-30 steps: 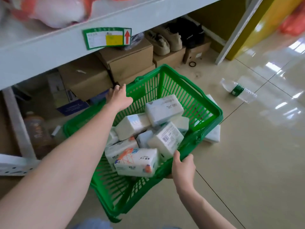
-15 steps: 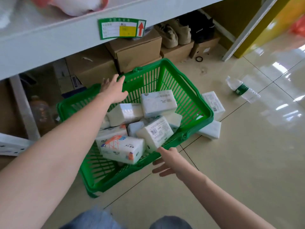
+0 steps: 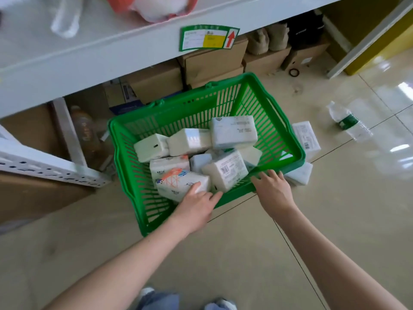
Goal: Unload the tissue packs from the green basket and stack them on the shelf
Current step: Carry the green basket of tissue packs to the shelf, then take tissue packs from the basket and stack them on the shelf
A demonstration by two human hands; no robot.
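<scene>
1. The green basket sits on the tiled floor at frame centre, below the grey shelf that crosses the upper left.
2. Roughly nine tissue packs are heaped loosely in the basket; two more packs lie on the floor just beside its right wall.
3. The left hand is laid on the near orange-printed pack, thumb on top, fingers spread; a closed grip is not yet seen.
4. The right hand is open, fingers resting on the near rim.
5. Judged best: the pack is pinched across its short width and lifted straight up, rim steadied, so that neighbours are not dragged.
6. Packs: soft, glossy film-wrapped blocks, likely slippery and compressible. Basket: rigid slotted plastic. Floor: polished, reflective.
</scene>
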